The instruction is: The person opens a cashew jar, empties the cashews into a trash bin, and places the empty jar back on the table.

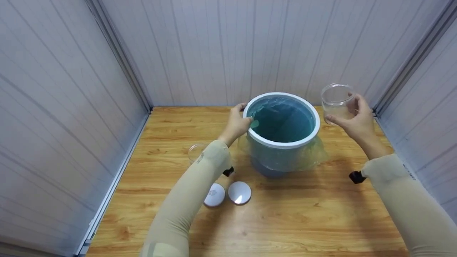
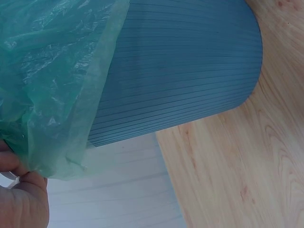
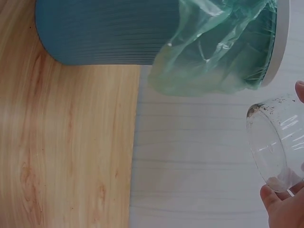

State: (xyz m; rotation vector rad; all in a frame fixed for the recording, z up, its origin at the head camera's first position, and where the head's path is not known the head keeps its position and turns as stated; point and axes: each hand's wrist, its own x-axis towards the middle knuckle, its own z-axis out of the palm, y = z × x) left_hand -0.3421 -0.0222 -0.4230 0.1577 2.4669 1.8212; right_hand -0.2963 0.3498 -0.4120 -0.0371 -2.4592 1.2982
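A blue ribbed trash bin [image 2: 190,61] with a white rim [image 1: 282,144] and a green plastic bag [image 3: 209,52] as liner stands upright on the table. The bag folds over the rim and hangs down outside. At the rim's left side, my left hand [image 1: 238,123] grips the edge, thumb inside and fingers outside. My right hand [image 1: 358,119] holds a clear plastic jar [image 1: 337,103] in the air to the right of the bin. The jar has no lid on. In the right wrist view, dark specks and a whitish bit show in the jar [image 3: 273,137].
Two round white lids [image 1: 239,192] lie side by side on the wooden table [image 1: 285,221] in front of the bin. Another clear container [image 1: 194,151] is partly hidden behind my left forearm. Pale panel walls [image 1: 200,53] enclose the table on the left, back and right.
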